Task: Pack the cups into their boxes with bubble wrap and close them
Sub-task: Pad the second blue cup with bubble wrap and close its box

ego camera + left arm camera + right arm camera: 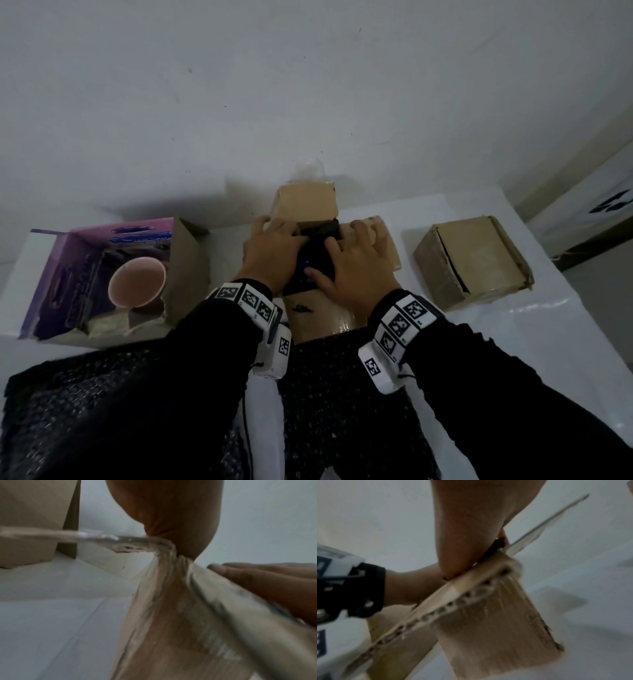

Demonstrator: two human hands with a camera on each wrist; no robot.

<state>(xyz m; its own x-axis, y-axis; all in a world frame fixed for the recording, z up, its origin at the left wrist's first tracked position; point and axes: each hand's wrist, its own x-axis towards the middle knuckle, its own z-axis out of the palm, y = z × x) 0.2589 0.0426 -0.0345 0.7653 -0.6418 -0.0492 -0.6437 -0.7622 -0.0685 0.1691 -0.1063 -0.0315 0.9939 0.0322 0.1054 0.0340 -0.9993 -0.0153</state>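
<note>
Both hands, left hand (270, 248) and right hand (349, 263), fingers spread flat, press the dark bubble-wrapped bundle (317, 251), probably a cup, down into the open middle box (318, 318) so flaps can close.

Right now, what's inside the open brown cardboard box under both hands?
The open brown cardboard box holds a bundle of black bubble wrap, with a blue glimpse showing. The left hand and right hand press on it and cover the rest.

A plain indoor packing spot, type of room unclear: a white table (534, 329) against a bare white wall (239, 85), holding cardboard boxes (472, 260), a purple retail box (61, 274) and black bubble wrap (102, 411).
</note>
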